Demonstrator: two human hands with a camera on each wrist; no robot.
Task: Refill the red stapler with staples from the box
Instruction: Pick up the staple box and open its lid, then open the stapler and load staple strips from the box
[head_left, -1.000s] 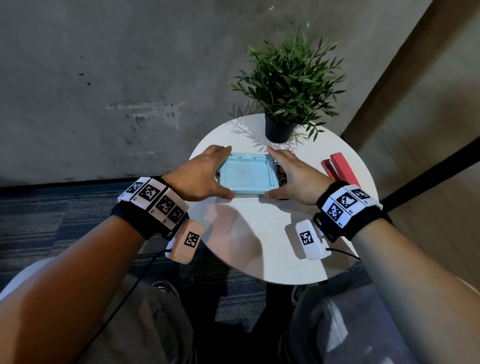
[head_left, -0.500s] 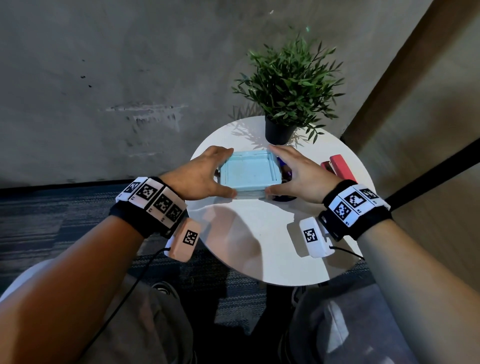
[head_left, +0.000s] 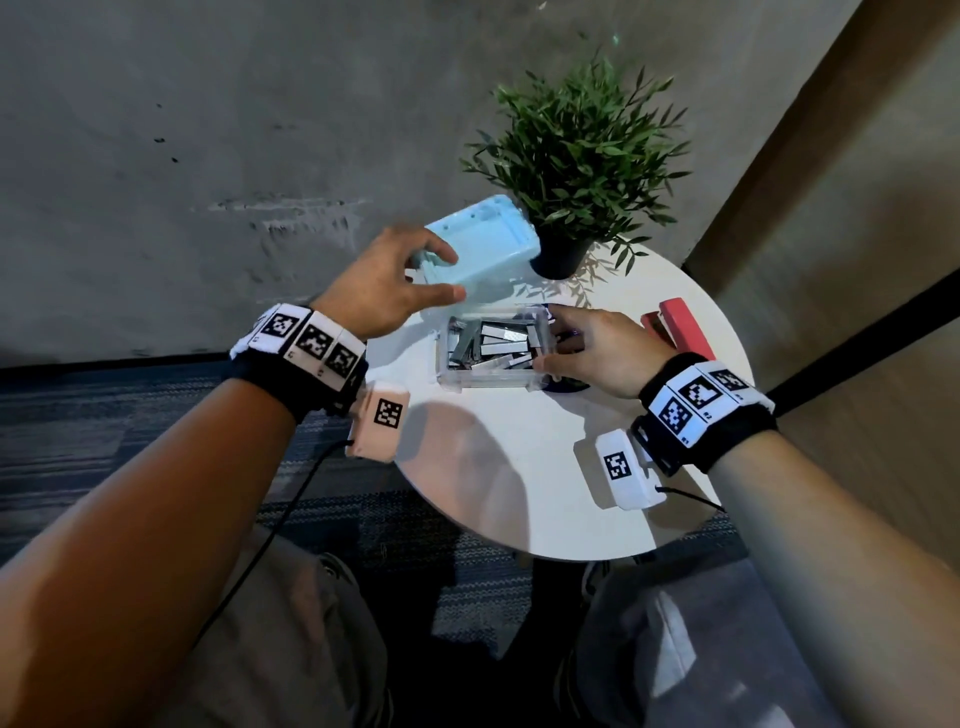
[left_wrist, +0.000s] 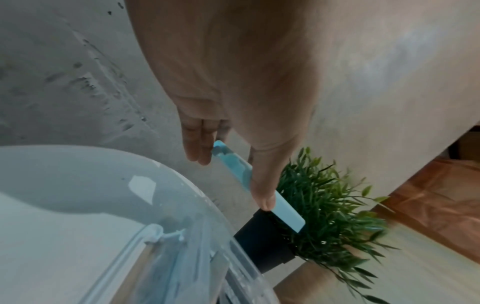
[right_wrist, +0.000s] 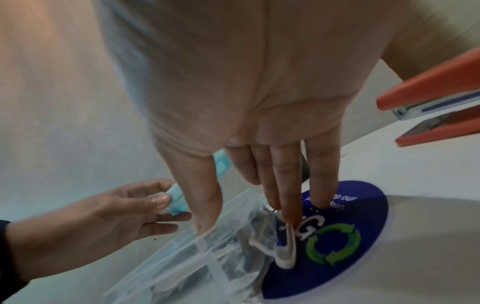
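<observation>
A clear plastic box (head_left: 493, 347) of silver staple strips (head_left: 506, 343) stands open on the round white table (head_left: 519, 467). My left hand (head_left: 441, 275) pinches its light blue lid (head_left: 480, 247) by one end and holds it tilted in the air above and behind the box; the left wrist view shows the lid (left_wrist: 285, 209) between thumb and fingers. My right hand (head_left: 566, 340) grips the box's right end, thumb on the near wall and fingers on the far side (right_wrist: 285, 214). The red stapler (head_left: 680, 327) lies just right of that hand, its top raised (right_wrist: 431, 90).
A potted green plant (head_left: 582, 156) in a black pot (head_left: 561, 254) stands at the table's back, close behind the lifted lid. A dark blue round sticker (right_wrist: 345, 236) lies under the box's right end. A grey wall and carpet surround the small table.
The lid has come off the box: my left hand lifted it up and back to the left, exposing the staples. My right hand stayed on the box's right end.
</observation>
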